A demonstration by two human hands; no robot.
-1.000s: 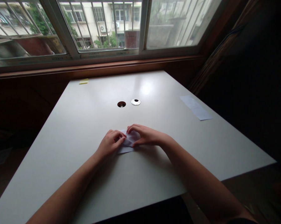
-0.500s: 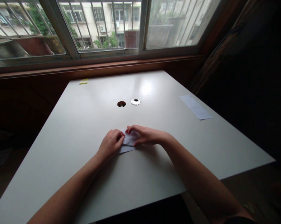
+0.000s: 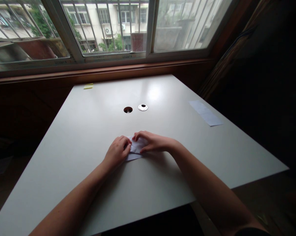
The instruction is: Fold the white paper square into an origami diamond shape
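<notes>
A small folded sheet of white paper (image 3: 137, 147) lies on the white table (image 3: 93, 124) between my two hands. My left hand (image 3: 117, 149) has its fingers curled and closed on the paper's left side. From the right, my right hand (image 3: 151, 141) grips the same paper, its thumb at the near edge and its fingers bent over the far edge. A flap of the paper sticks out toward me below the hands. Parts of the sheet are hidden under the fingers.
A long strip of white paper (image 3: 205, 113) lies near the table's right edge. Beyond my hands are a round cable hole (image 3: 128, 110) and its silver cover (image 3: 143, 108). A yellow piece (image 3: 88, 86) sits at the far left corner, below the window (image 3: 108, 26).
My right thumb has shifted very slightly left along the paper's near edge. Both hands otherwise stay in place on the paper.
</notes>
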